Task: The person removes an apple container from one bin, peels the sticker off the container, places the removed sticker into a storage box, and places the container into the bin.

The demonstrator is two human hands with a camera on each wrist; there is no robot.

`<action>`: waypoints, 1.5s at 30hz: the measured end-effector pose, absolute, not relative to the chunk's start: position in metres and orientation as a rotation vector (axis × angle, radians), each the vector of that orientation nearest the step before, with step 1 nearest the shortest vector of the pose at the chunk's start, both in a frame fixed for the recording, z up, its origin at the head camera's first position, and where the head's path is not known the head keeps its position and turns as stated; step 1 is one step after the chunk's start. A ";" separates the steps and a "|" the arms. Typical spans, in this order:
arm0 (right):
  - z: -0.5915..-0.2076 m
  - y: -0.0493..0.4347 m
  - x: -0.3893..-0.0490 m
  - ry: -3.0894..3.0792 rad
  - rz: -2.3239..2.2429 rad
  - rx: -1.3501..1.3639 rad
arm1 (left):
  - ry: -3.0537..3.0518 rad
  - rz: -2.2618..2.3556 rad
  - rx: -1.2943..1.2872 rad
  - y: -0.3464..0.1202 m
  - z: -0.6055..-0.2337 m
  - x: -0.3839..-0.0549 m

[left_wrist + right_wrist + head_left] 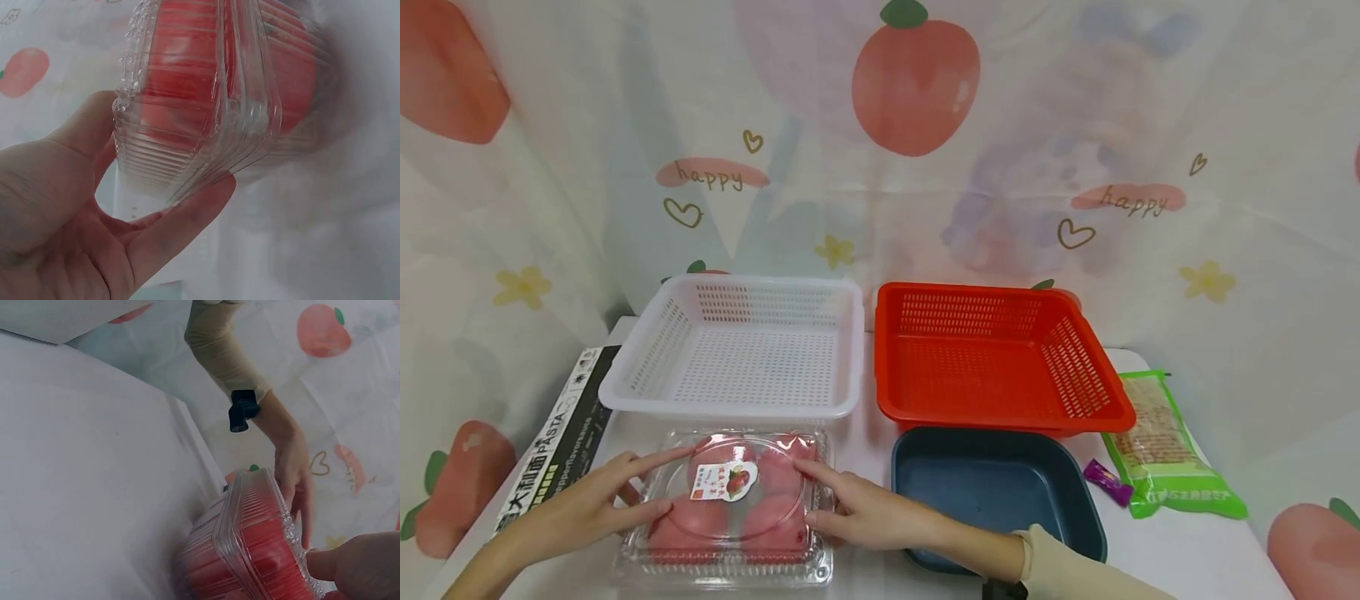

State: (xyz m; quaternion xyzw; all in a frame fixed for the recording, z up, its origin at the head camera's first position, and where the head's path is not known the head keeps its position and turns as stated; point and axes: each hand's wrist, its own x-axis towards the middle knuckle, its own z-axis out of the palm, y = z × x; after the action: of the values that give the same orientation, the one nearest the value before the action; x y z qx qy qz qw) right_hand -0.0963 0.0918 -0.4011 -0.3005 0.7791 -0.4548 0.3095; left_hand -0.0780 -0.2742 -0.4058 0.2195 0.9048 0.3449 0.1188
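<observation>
A clear plastic fruit box (775, 554) with a lid sits at the front left of the table, with several large red round fruits inside and a white label (724, 482) on top. My left hand (591, 496) holds its left side, fingertips on the lid's edge. In the left wrist view the thumb (94, 125) is at the upper edge and a finger (187, 228) lies along the rim of the box (181, 119). From the opposite side my right hand (868, 508) grips the box, thumb and forefinger at the lid's right edge.
Behind the box stands a white basket (760, 411), beside a red basket (1000, 417). A dark blue tub (992, 475) sits right of my right hand. Further right lie a purple packet (1107, 482) and a green-edged food bag (1165, 450). A black pasta box (568, 442) lies left.
</observation>
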 end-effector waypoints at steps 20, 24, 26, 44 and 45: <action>-0.392 0.090 -0.100 2.628 -0.493 -0.935 | 2.814 1.309 0.603 -0.269 -0.431 -0.093; -0.391 0.087 -0.099 2.704 -0.415 -1.046 | 2.710 1.436 0.471 -0.268 -0.438 -0.093; -0.390 0.086 -0.098 2.766 -0.359 -1.138 | 2.632 1.522 0.426 -0.268 -0.442 -0.093; -0.372 0.064 -0.102 2.776 -0.195 -1.408 | 2.346 1.790 0.137 -0.259 -0.452 -0.104; -0.372 0.063 -0.102 2.774 -0.193 -1.404 | 2.341 1.792 0.139 -0.260 -0.452 -0.104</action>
State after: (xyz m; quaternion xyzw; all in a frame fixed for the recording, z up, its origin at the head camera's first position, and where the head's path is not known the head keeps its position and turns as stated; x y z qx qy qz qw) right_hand -0.1023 0.0629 -0.3720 -0.4506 0.8904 -0.0621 0.0133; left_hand -0.1041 -0.2602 -0.4517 0.0470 0.7896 0.6044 0.0948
